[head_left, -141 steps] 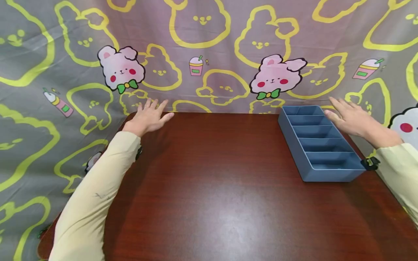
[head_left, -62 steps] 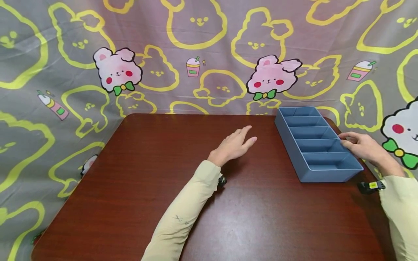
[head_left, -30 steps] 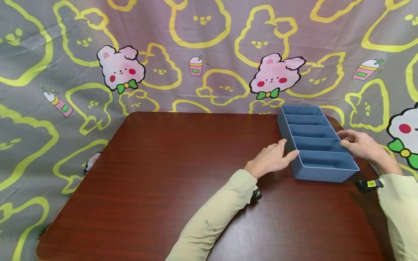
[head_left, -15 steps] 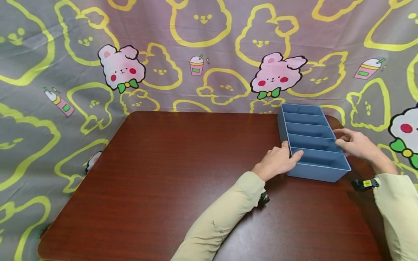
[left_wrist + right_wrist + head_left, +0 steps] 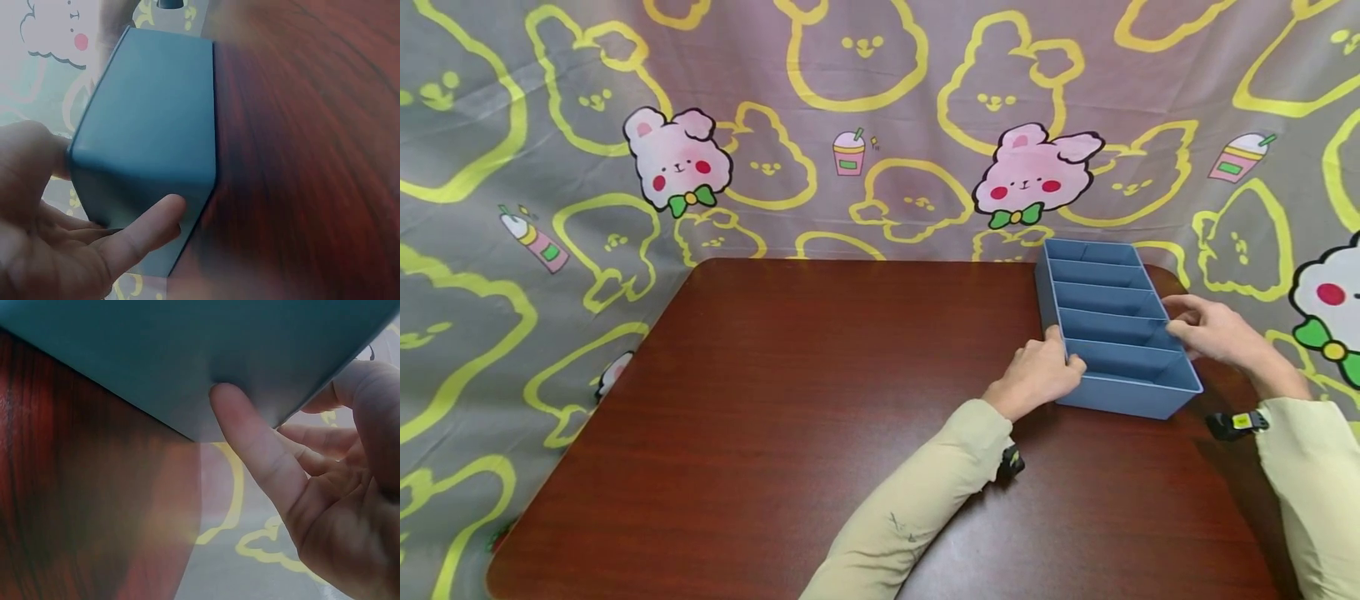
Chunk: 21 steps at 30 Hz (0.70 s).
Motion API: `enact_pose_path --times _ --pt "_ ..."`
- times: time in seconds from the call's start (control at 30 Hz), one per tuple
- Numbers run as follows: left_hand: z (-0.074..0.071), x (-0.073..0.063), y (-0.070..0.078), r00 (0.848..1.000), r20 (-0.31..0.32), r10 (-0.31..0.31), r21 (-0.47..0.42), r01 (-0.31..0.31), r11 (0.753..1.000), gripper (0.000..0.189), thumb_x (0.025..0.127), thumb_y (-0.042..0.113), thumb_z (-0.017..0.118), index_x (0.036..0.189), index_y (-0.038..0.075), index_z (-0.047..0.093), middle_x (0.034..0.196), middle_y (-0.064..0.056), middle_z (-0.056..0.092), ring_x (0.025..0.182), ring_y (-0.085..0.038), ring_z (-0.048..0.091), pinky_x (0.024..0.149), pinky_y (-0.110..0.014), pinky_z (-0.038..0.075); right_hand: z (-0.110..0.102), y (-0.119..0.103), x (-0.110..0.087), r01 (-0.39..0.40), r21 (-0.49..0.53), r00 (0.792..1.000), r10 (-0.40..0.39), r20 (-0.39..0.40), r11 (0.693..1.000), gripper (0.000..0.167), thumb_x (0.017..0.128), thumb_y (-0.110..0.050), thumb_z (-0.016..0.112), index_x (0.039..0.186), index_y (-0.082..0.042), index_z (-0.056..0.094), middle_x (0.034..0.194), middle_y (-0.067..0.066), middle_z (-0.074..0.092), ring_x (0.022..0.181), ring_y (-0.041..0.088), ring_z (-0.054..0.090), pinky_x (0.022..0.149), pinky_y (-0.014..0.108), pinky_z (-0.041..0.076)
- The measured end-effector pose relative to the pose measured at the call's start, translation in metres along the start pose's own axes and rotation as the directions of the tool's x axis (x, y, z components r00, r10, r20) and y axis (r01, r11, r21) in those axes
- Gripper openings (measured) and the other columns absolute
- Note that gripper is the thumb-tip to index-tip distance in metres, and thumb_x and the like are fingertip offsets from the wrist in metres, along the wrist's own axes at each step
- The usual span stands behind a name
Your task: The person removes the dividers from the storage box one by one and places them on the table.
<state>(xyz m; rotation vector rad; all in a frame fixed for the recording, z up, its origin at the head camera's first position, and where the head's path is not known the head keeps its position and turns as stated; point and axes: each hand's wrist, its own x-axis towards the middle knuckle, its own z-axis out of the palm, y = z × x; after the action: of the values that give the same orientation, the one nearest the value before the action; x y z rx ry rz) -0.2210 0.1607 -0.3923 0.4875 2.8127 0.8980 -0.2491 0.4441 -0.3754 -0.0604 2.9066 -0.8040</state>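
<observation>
Left hand (image 5: 1034, 375) grips box (image 5: 1123, 397) at left side, right hand (image 5: 1221, 335) at right side; box sits on tabletop (image 5: 790, 400), near right edge. Two-sided grip looks done; no lift evident, handling seems barely begun.

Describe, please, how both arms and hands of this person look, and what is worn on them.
The left sleeve and right sleeve are long and pale yellow. The left one carries a small dark marking on the forearm. Each wrist bears a small black device; the right device shows a yellow patch. The left hand and right hand wear no gloves.
</observation>
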Motion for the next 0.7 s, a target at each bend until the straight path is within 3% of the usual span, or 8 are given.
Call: enact_pose_path --times 0.13,0.3,0.53,0.7 --pt "-0.001 -0.001 0.003 1.000 0.001 -0.018 -0.008 0.018 1.000 0.066 0.090 0.039 0.055 0.149 0.021 0.034 0.097 -0.001 0.067 0.086 -0.011 0.062 0.069 -0.027 0.048 -0.001 -0.001 0.001 -0.008 -0.010 1.000 0.008 0.003 1.000 0.058 0.099 -0.021 0.044 0.144 0.011 0.026 0.112 0.041 0.057 0.073 0.027 0.069 0.066 0.043 0.058" --pt "-0.003 -0.001 0.001 1.000 -0.025 -0.012 -0.002 0.012 1.000 0.064 0.088 0.036 0.055 0.147 0.019 0.037 0.100 -0.003 0.068 0.086 -0.012 0.062 0.070 -0.025 0.047 -0.001 -0.004 0.002 0.003 0.007 1.000 -0.003 0.005 1.000 0.057 0.099 -0.019 0.045 0.144 0.011 0.027 0.112 0.041 0.057 0.075 0.028 0.070 0.067 0.045 0.058" --pt "-0.009 -0.001 -0.009 1.000 -0.029 0.006 -0.024 -0.007 1.000 0.055 0.089 0.032 0.054 0.140 0.017 0.042 0.088 -0.002 0.065 0.081 -0.014 0.060 0.067 -0.025 0.045 0.002 -0.007 0.007 -0.005 0.054 1.000 0.005 0.004 0.999 0.057 0.101 -0.022 0.047 0.143 0.011 0.029 0.093 0.021 0.066 0.070 0.015 0.065 0.067 0.040 0.059" --pt "-0.014 -0.002 -0.017 1.000 -0.030 0.010 -0.054 -0.012 0.998 0.051 0.090 0.030 0.053 0.138 0.015 0.045 0.089 0.000 0.062 0.078 -0.014 0.058 0.066 -0.026 0.045 0.000 -0.011 0.008 0.019 0.064 1.000 -0.020 0.018 0.998 0.054 0.101 -0.019 0.045 0.142 0.013 0.029 0.087 0.017 0.067 0.066 0.015 0.066 0.066 0.040 0.059"
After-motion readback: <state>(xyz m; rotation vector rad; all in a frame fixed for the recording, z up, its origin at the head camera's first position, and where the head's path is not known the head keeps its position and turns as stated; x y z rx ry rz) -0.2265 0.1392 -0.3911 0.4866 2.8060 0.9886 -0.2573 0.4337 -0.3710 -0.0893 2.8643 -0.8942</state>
